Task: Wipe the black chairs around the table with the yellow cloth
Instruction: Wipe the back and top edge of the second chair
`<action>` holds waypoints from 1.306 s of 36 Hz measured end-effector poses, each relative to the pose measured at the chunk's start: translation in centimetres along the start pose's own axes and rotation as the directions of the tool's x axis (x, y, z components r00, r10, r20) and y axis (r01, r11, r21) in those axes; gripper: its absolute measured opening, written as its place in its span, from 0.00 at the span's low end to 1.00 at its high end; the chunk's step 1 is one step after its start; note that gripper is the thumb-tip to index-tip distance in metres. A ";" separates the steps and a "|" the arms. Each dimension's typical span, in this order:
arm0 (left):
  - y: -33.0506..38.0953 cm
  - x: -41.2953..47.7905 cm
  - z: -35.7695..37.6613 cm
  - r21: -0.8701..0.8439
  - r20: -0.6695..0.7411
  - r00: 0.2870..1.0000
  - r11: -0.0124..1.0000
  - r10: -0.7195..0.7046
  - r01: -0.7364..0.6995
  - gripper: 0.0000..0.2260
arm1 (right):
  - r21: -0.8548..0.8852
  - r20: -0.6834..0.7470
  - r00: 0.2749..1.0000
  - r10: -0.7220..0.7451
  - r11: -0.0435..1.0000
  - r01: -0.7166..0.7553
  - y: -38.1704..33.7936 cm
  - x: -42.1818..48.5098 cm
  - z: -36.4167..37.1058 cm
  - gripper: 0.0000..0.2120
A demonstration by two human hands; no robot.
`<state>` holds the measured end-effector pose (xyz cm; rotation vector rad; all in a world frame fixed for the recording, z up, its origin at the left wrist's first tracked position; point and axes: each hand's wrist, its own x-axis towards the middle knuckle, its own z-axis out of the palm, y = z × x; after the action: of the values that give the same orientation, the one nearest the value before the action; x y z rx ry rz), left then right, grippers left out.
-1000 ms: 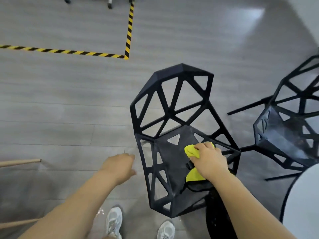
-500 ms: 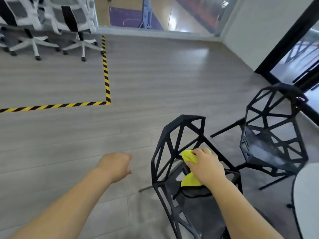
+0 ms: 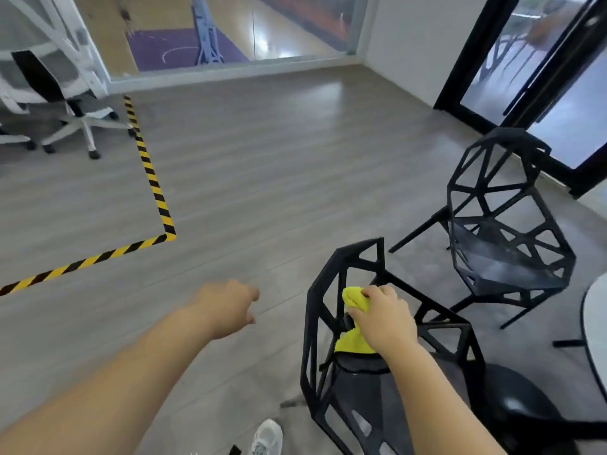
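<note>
A black lattice chair point(image 3: 331, 284) stands right below me, its back toward the open floor. My right hand point(image 3: 382, 318) grips the bunched yellow cloth point(image 3: 352, 298) and holds it against the inside of the chair's back, just above the seat. My left hand point(image 3: 228, 305) hangs in the air left of the chair with loosely curled fingers and holds nothing. A second black lattice chair point(image 3: 505, 221) stands to the right, apart from the first.
The rim of a white round table point(image 3: 593, 320) shows at the right edge. Yellow-and-black floor tape point(image 3: 154, 188) marks a corner to the left. White office chairs point(image 3: 65, 93) stand at the far left. A dark glass door point(image 3: 532, 80) is at the back right.
The view has lifted from looking straight down at the chair to looking across the room. My right hand with the cloth has slid up from the seat to the chair's back.
</note>
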<state>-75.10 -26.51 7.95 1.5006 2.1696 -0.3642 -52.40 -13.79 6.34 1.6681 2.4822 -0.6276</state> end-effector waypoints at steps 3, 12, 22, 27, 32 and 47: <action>-1.2 2.0 -1.6 0.014 0.007 0.999 0.999 0.044 -0.044 0.20 | 0.051 -0.009 1.000 0.028 0.998 -0.028 -1.4 1.2 -0.2 0.21; 0.3 7.5 -4.2 0.056 0.035 0.964 0.963 0.263 -0.264 0.19 | 0.105 -0.050 0.989 0.141 0.985 -0.135 -0.3 0.8 -0.3 0.21; 2.4 15.3 -5.5 0.128 0.045 0.807 0.798 0.589 -0.589 0.25 | 0.178 -0.112 0.924 0.365 0.922 -0.343 -1.0 -0.3 1.7 0.18; 3.8 20.2 -6.2 0.201 0.128 0.637 0.609 0.760 -0.767 0.29 | 0.266 -0.179 0.842 0.509 0.849 -0.457 -3.8 -0.3 3.1 0.18; 5.3 22.3 -6.4 0.329 0.202 0.417 0.340 0.886 -0.881 0.25 | 0.366 -0.168 0.738 0.654 0.736 -0.569 -7.3 -0.5 5.4 0.19; 5.4 25.8 -3.4 0.214 -0.068 -0.024 -0.009 0.997 -0.977 0.14 | 0.270 -0.422 0.504 0.754 0.635 -0.724 -13.2 0.2 13.0 0.29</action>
<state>-78.36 -2.18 -2.33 2.7778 0.5188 0.2591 -66.40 -22.82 -1.79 2.9319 1.5989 -0.1421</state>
